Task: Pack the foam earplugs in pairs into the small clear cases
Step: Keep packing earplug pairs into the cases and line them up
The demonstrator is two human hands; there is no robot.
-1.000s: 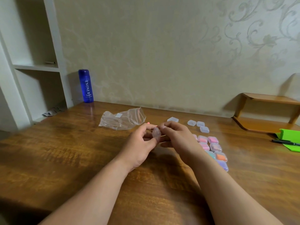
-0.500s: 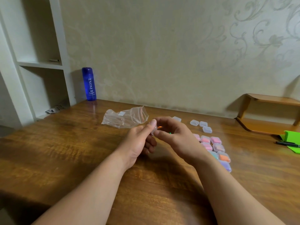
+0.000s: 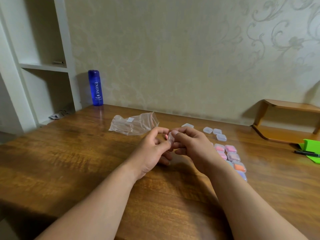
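Both hands meet above the middle of the wooden table. My left hand and my right hand pinch one small clear case between their fingertips, held on edge; a hint of pink shows beside it. Whether earplugs lie inside is hidden by my fingers. To the right lie several filled cases in rows, with pink, orange and purple earplugs. Three empty clear cases sit behind them, and another clear case lies just beyond my right hand.
A crumpled clear zip bag lies behind my left hand. A blue bottle stands at the back left by a white shelf unit. A wooden riser, a green stand and a black pen are at the right.
My hands have stayed together at the table's middle, working the small case between the fingertips; it now stands on edge between them. The camera has shifted slightly.
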